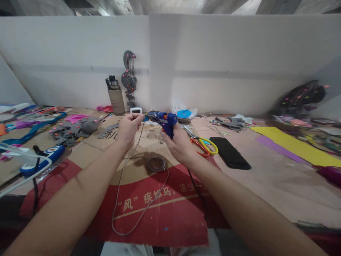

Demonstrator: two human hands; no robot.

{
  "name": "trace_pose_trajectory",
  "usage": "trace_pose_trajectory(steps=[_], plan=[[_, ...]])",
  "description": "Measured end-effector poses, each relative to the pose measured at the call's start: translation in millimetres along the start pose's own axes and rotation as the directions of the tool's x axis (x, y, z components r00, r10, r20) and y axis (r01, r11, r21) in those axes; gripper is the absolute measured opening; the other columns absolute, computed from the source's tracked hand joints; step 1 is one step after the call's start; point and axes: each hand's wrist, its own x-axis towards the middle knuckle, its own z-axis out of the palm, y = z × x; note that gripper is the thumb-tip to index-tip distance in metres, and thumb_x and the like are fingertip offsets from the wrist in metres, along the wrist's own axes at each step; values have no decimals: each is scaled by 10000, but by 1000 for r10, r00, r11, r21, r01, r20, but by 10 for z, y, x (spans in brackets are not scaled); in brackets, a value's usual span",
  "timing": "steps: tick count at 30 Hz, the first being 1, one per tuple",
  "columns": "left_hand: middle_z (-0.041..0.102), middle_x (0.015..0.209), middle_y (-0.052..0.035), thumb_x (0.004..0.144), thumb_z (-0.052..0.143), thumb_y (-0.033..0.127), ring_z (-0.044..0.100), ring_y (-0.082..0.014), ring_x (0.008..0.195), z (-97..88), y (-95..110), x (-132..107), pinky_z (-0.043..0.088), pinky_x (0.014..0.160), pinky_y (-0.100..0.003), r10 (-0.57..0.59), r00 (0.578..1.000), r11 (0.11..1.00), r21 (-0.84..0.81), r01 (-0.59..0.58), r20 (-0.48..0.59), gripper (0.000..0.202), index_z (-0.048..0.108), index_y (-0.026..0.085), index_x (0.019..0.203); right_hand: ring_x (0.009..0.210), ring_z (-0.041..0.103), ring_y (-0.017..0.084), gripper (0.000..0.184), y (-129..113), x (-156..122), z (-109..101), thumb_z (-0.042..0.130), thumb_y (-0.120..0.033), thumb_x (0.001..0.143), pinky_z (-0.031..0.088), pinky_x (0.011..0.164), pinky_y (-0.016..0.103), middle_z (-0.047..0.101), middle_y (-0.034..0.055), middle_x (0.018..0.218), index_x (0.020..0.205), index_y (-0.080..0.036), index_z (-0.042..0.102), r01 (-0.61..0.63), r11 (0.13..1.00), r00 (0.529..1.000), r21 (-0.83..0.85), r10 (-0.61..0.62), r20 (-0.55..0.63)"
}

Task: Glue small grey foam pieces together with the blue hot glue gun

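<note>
My right hand is wrapped round the handle of a blue glue gun, whose nozzle points left. My left hand is closed in a pinch just in front of the nozzle, holding the end of a thin grey cord. The cord hangs down from that hand and loops across the red and tan cardboard under my arms. A small grey coil lies on the cardboard below my hands. The glue gun's black cable runs down beneath my right wrist.
Scissors with red and yellow handles and a black phone lie right of my hands. Yellow and purple sheets lie further right. Grey felt pieces and a bottle are at the left back, a white wall behind.
</note>
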Motion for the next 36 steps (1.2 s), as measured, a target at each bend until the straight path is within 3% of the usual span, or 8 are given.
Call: trace_pose_trajectory(steps=[36], plan=[[468,540,27,618,675,289,366,-65,480,-20,14,16,228,444,-215,-35,999,999,-41,36,21,163,597,150,652,936,567,242,392,-12,-6,3,463,-248,839,442,841,393,612,132,1084,1221,-158,465,-7,1000,1000,16,7,1]])
